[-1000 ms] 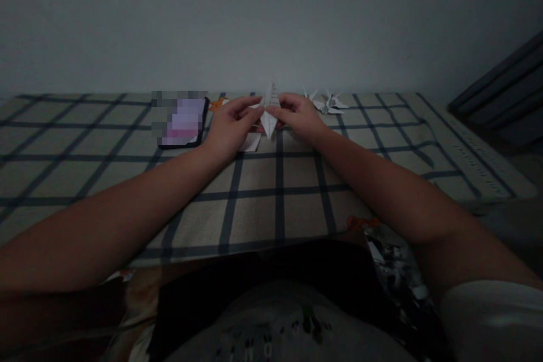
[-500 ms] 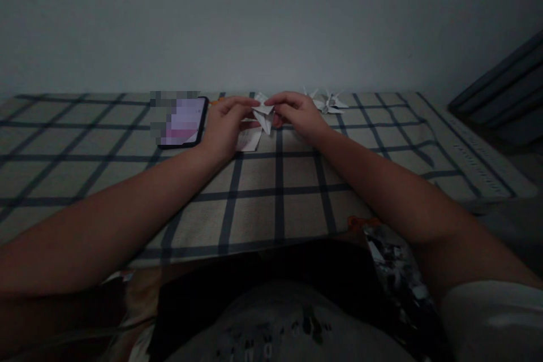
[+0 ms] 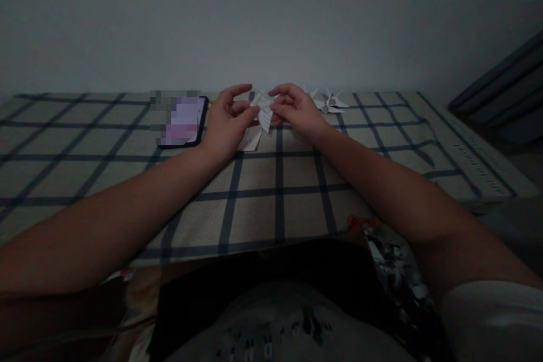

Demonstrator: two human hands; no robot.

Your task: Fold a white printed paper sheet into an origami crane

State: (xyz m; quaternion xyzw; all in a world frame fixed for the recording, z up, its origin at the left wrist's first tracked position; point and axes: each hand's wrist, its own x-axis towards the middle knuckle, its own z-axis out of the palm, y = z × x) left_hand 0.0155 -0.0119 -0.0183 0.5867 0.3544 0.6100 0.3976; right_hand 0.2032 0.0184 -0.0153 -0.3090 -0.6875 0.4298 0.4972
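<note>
Between my hands, above the checked cloth, is a small folded paper with faint printed lines and a point at its lower end. My left hand pinches its left edge with thumb and fingers, the index finger raised. My right hand grips its right edge, the thumb in front and the index finger lifted above. Another flat white paper lies on the cloth beneath, partly covered by my left hand. Just beyond my right hand sit folded white paper pieces with spiky points.
Left of my left hand lies a phone with a lit, partly blurred screen. The checked cloth covers the table, which meets a grey wall. A shiny patterned bag is near my lap, and a dark slatted object stands at right.
The folded paper now shows a flat, diamond-like face where a raised triangular flap stood. Both index fingers have lifted off its top, and my left thumb has come to its left edge.
</note>
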